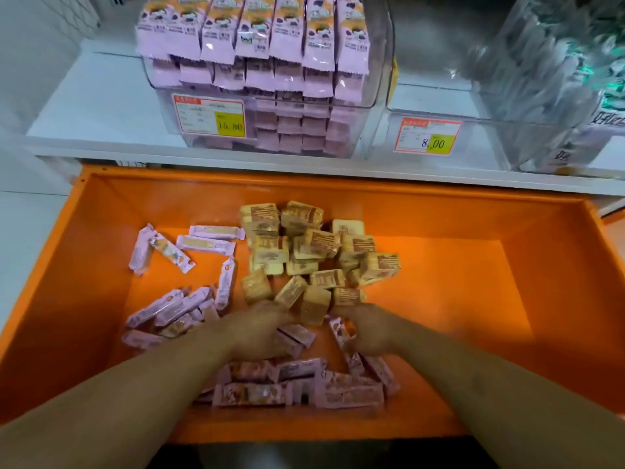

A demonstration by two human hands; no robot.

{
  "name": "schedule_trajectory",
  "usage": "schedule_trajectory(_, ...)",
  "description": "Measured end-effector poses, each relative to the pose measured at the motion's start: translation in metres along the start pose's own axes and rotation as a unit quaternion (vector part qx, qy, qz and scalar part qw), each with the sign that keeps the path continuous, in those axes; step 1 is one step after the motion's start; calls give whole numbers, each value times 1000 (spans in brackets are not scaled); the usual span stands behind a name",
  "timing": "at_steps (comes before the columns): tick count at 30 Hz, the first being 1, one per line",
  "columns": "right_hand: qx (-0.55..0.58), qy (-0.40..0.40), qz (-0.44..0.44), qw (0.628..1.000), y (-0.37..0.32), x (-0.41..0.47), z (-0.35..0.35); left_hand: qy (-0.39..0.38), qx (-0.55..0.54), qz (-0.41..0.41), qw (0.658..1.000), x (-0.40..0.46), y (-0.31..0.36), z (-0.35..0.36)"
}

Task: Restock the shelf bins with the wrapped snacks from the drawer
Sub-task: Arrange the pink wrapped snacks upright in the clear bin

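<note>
Pink wrapped snacks (287, 389) are being gathered at the near end of the orange drawer (473, 299), beside tan cubes (304, 252). Both hands, left (257, 330) and right (368, 330), are blurred, so any grip cannot be told. A secure handful is judged necessary next, to be lifted to the pink-packet shelf bin (378, 79).
</note>
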State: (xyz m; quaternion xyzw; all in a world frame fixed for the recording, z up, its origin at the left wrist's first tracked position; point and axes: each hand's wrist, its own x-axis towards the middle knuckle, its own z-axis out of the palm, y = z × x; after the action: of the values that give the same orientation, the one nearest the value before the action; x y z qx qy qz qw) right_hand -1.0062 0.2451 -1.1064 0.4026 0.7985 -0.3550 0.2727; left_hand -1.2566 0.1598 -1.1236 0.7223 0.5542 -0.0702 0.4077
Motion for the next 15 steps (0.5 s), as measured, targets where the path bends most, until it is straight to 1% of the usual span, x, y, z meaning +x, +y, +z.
schedule_trajectory(4,3,-25,-14,1000,13,21,19,-19,53,7,998,14,-2,9)
schedule_trajectory(9,31,-7,-11,999,19,29,21,-38,104,5,994,21,-5,14)
schedule_trajectory(12,39,-13,-11,999,19,26,22,-28,145,10,989,22,-2,15)
schedule_trajectory(15,18,-24,-27,999,17,21,27,-18,178,7,984,20,3,15)
